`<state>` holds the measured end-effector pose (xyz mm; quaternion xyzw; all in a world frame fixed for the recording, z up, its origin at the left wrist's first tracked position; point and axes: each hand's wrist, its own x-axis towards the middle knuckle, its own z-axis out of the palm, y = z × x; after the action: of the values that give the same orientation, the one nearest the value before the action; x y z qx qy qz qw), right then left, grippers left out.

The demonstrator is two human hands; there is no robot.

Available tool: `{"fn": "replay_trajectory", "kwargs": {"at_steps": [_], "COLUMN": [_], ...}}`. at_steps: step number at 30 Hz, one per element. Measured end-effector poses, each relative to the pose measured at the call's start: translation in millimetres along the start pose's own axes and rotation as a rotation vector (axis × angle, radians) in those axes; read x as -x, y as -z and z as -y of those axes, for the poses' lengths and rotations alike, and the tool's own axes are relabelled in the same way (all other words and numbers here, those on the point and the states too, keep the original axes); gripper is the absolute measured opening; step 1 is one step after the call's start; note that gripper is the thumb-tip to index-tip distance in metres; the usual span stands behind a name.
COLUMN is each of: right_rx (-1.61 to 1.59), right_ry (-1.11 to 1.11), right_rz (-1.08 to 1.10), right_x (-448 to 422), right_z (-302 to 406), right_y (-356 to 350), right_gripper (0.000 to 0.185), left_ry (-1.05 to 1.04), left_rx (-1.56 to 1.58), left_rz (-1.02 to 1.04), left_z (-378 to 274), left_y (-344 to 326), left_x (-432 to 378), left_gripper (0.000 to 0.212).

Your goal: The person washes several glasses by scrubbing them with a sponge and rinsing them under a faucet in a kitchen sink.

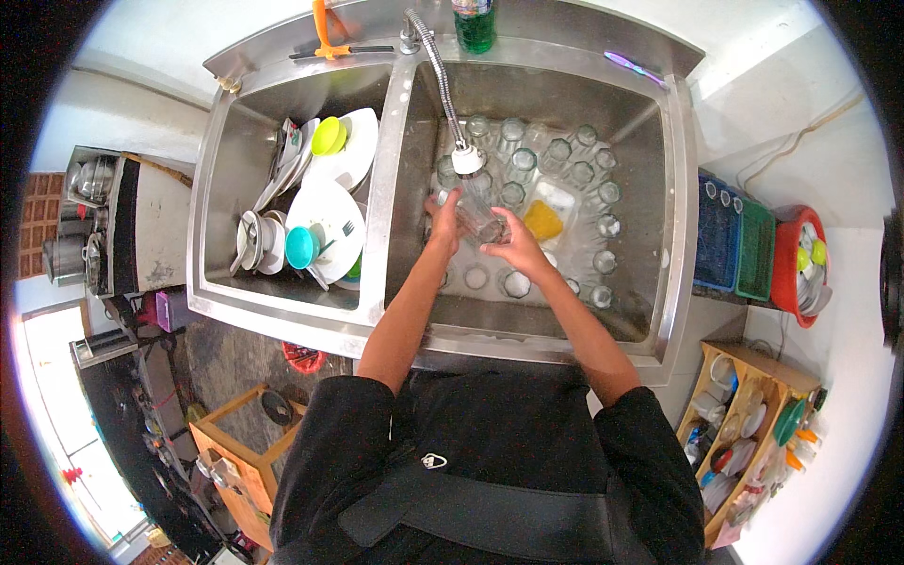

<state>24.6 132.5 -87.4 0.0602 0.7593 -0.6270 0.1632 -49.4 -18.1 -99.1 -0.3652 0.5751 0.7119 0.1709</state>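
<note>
My left hand (pixel 445 224) and my right hand (pixel 521 244) hold a clear drinking glass (pixel 482 215) between them, tilted, just below the white spray head (pixel 467 161) of a flexible metal faucet (pixel 439 67). My left fingers are at one side of the glass, and the right thumb and fingers are around its lower end. Whether water is running is hard to tell. Around my hands, many clear glasses (pixel 523 159) stand on the floor of the right sink basin (pixel 635 311). A yellow sponge (pixel 543 220) lies in a whitish tray (pixel 563 196) beside my right hand.
The left basin (pixel 240 152) holds white plates (pixel 339 169), a lime-green bowl (pixel 328 136), a teal cup (pixel 302 247) and cutlery. A green-liquid bottle (pixel 474 28), an orange-handled squeegee (pixel 330 49) and a purple toothbrush (pixel 625 62) lie along the back ledge. Blue and green crates (pixel 757 244) stand right.
</note>
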Motion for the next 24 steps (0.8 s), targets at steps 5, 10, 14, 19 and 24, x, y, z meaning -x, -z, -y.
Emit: {"fn": "replay_trajectory", "kwargs": {"at_steps": [5, 10, 14, 19, 24], "right_rx": [-0.160, -0.121, -0.081, -0.007, 0.141], "right_ry": [-0.087, -0.201, -0.121, 0.024, -0.142], "right_rz": [-0.075, -0.033, -0.115, -0.150, -0.040], "right_x": [-13.1, -33.0, -47.9, -56.1, -32.1], "right_z": [-22.9, -46.9, -63.8, -58.1, -17.5], "right_y": [-9.8, -11.4, -15.0, -12.8, -5.8], "right_gripper": [0.079, 0.094, 0.093, 0.084, 0.073], "left_ry": [-0.305, -0.661, -0.716, -0.729, -0.667], "left_rx": [-0.031, -0.434, -0.459, -0.388, -0.442], "left_rz": [0.150, 0.079, 0.111, 0.086, 0.014], "left_z": [-0.5, 6.3, 10.6, 2.5, 7.0], "left_y": [-4.1, -15.9, -20.4, -20.2, -12.0], "left_x": [-4.6, 7.0, 6.0, 8.2, -1.5], "left_gripper": [0.098, 0.097, 0.092, 0.089, 0.083]}}
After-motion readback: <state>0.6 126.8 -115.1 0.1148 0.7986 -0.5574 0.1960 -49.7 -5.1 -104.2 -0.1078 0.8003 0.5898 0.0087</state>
